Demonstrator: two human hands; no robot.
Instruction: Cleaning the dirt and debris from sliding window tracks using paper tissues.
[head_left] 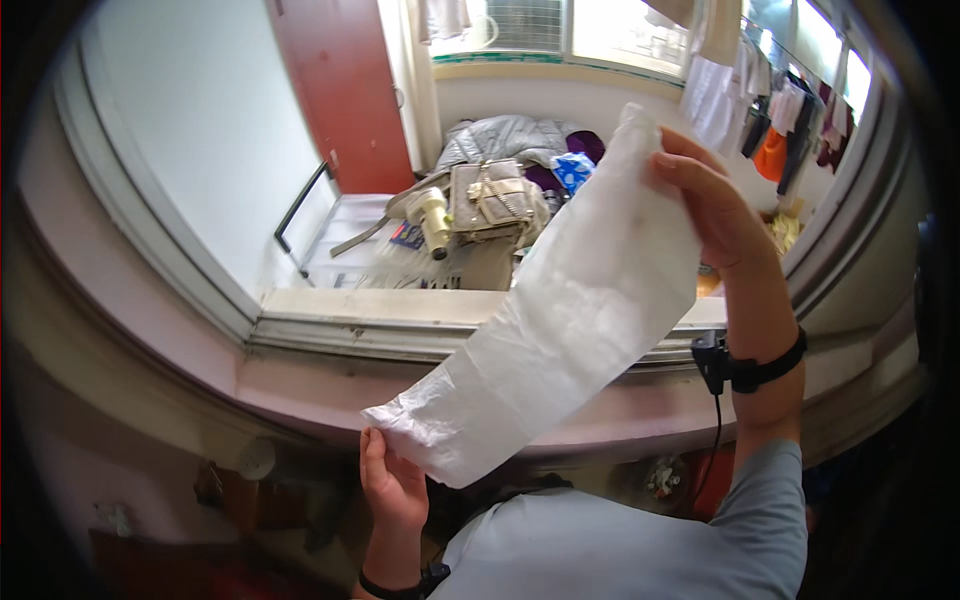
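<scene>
A long white sheet point(575, 330), thin and slightly see-through like a tissue or wipe, stretches slantwise between my two hands. My left hand point(393, 487) pinches its lower left end, where the sheet is creased and shiny. Higher up on the right, my right hand point(708, 200) grips the upper end between thumb and fingers, some of which are hidden behind it. The sheet hangs in front of a window sill point(380, 305) and covers part of the sliding track.
Beyond the opening lie a beige bag point(487, 195), a pale yellow bottle point(436, 222) and a grey quilted jacket point(500, 140). Clothes point(785, 130) hang at the far right. A red door point(345, 95) stands at the back left. A metal frame point(150, 200) borders the opening's left side.
</scene>
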